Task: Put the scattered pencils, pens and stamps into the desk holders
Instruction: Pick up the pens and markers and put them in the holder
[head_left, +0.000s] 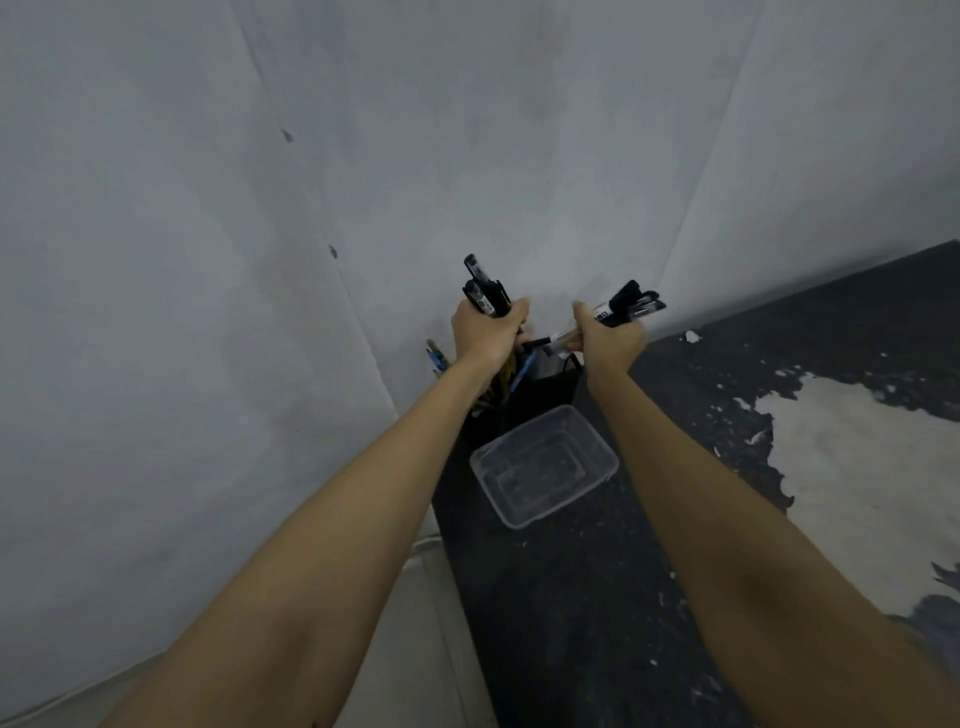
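My left hand (485, 332) grips a bundle of black pens (484, 288), their caps pointing up. My right hand (608, 340) holds a second bunch of black pens (631, 304), fanned out to the upper right. Both hands hover over a black desk holder (540, 397) in the far corner of the table, against the wall. Yellow and blue pencils (511, 376) stand in the holder under my left hand. More pencil ends (435, 356) stick out to the left of my left wrist. No stamps are visible.
A clear plastic tub (545, 465) sits on the dark table (597, 597) just in front of the holder, between my forearms. The table's paint is flaked off to bare pale patches (857, 467) on the right. Grey walls meet behind the holder.
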